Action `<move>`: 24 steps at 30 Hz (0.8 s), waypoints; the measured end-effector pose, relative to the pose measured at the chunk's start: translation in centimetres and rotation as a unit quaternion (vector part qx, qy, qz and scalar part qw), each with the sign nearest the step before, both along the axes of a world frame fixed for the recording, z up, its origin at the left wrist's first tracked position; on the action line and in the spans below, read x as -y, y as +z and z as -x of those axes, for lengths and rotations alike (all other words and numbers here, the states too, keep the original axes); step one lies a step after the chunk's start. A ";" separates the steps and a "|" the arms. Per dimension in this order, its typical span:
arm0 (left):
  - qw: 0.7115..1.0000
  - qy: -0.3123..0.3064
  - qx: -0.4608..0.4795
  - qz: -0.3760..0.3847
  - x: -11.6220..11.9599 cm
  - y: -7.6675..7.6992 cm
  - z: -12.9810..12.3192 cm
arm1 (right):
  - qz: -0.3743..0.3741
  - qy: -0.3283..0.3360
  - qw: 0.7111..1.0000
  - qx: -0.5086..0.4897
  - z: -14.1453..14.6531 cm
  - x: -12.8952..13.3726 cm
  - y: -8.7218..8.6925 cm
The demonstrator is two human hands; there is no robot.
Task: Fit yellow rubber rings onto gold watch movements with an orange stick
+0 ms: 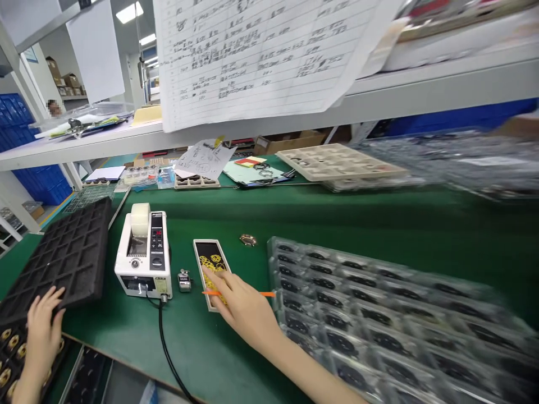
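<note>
My right hand (pixel 236 306) is over the small white-rimmed box (pixel 195 252), its fingertips among yellow rings (pixel 214 259). An orange stick (pixel 267 294) runs under or through that hand, its fingers closed around it. At the lower left my left hand (pixel 44 322) has its fingers apart, touching the near edge of a black compartment tray (pixel 69 252). Below that tray lies another black tray holding gold-coloured parts (pixel 12 341).
A white tape dispenser (pixel 144 252), with a black cable, stands beside a small metal counter (pixel 184 280). A metal ring-shaped part (pixel 248 240) lies behind the box. Clear blister trays (pixel 362 303) cover the right. A shelf (pixel 126 141) with hanging paper crosses above.
</note>
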State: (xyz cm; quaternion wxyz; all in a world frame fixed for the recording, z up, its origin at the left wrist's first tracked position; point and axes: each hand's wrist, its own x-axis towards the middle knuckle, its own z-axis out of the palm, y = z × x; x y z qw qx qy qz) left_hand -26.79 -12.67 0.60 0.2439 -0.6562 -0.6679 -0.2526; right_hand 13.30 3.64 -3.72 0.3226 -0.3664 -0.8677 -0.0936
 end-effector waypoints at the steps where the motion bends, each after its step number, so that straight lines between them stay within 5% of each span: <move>1: 1.000 -0.016 0.009 -0.022 -0.5 1.6 0.1 | 0.002 -0.004 1.000 -0.008 -0.5 0.7 0.2; 4: 0.996 -0.052 0.018 -0.075 -2.7 6.2 0.2 | 0.021 -0.007 0.999 -0.035 -1.7 2.9 0.2; 8: 0.990 -0.121 -0.058 -0.052 -7.4 11.3 -0.6 | 0.074 -0.015 0.992 -0.101 -2.7 5.3 0.0; 13: 0.945 -0.236 -0.221 -0.050 -13.1 14.6 -6.1 | 0.197 -0.035 0.943 -0.265 -3.3 8.0 0.2; 17: 0.885 -0.338 -0.309 -0.083 -14.8 14.3 -13.1 | 0.277 -0.047 0.853 -0.441 -3.9 9.2 0.2; 24: 0.795 -0.531 -0.277 -0.099 -13.3 9.5 -24.3 | 0.336 -0.035 0.694 -0.636 -10.2 10.3 1.7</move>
